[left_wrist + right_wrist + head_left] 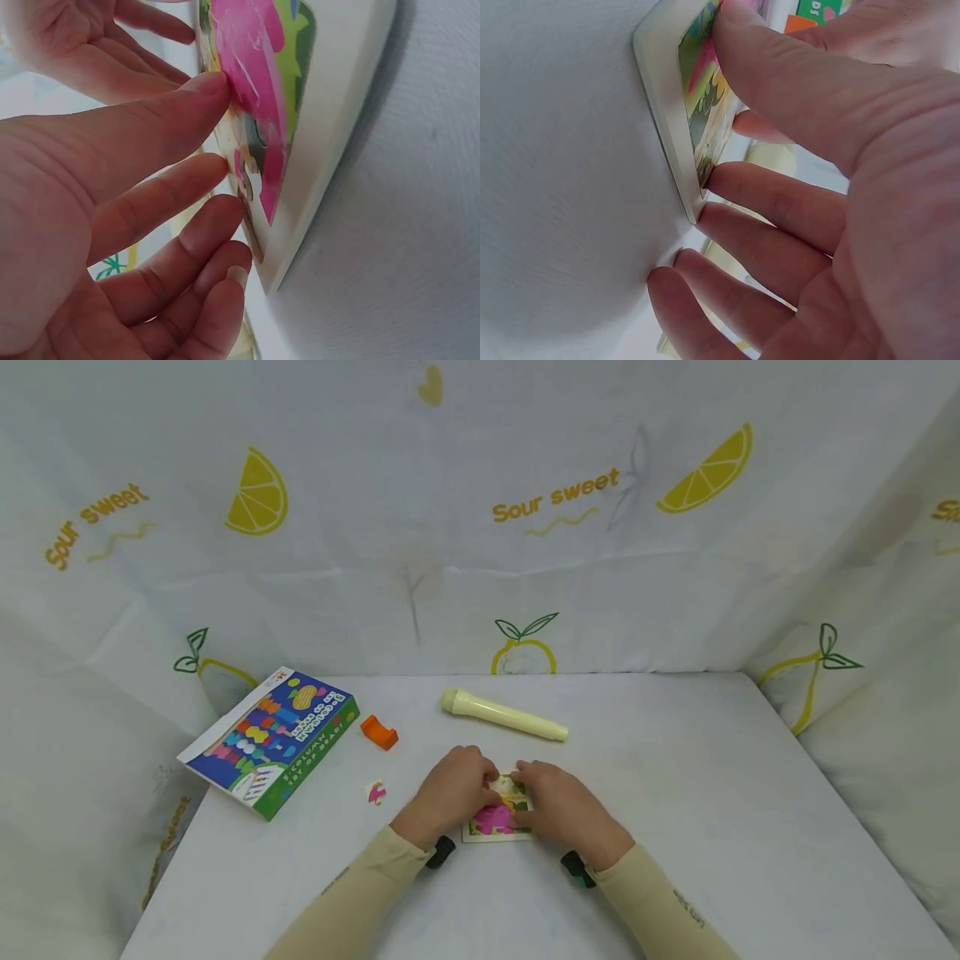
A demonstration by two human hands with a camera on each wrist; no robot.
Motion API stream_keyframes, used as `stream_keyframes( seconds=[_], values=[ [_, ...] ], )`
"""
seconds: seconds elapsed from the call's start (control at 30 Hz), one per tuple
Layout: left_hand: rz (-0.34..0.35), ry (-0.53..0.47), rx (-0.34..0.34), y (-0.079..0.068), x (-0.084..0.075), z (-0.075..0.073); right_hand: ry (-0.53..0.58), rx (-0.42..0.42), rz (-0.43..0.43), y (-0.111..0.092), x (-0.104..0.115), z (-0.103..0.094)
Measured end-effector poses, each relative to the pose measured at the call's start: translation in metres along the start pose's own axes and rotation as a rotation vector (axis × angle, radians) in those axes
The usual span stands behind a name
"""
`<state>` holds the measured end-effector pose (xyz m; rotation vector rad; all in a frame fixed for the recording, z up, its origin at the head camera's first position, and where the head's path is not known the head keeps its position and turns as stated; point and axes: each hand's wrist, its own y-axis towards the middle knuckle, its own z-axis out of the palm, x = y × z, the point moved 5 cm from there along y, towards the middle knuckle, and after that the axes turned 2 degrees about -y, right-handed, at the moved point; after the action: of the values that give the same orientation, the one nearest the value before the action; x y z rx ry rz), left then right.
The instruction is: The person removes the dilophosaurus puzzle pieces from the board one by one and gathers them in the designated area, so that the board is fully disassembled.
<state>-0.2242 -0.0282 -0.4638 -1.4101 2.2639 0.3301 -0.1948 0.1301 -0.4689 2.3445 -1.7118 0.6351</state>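
A small jigsaw puzzle board (497, 838) with a pale frame and a pink animal picture lies on the table between both hands. My left hand (454, 793) reaches over its left side, thumb on the pink part; thumb and index finger pinch a puzzle piece (245, 174) sitting unevenly in the picture. Beside a pale gap in the picture, this piece shows a raised edge. My right hand (562, 806) steadies the board from the right. Its thumb lies on the picture, and its extended index and middle fingers touch the far corner in the right wrist view.
A loose pink-and-white puzzle piece (377, 792) lies left of the hands. Behind it sits an orange curved block (378, 732), with a blue-and-green toy box (277, 739) farther left. A pale yellow tapered stick (506, 714) lies beyond the board, before the printed curtain (375, 610).
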Motion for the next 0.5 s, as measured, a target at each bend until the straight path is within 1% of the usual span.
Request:
stream_keyframes(
  seconds=[0.17,0.3,0.5],
  values=[
    [-0.002,-0.007,-0.006,0.0015,0.005,0.0016,-0.006,0.003,0.016,0.001,0.0031,0.0006],
    [0.003,-0.006,-0.015,0.0023,0.0065,0.0032,-0.037,0.009,0.021,0.0016,0.0052,0.0004],
    [-0.019,-0.039,-0.022,0.0015,0.0072,0.0039,-0.046,0.0,0.021,0.002,0.004,-0.0006]
  ],
)
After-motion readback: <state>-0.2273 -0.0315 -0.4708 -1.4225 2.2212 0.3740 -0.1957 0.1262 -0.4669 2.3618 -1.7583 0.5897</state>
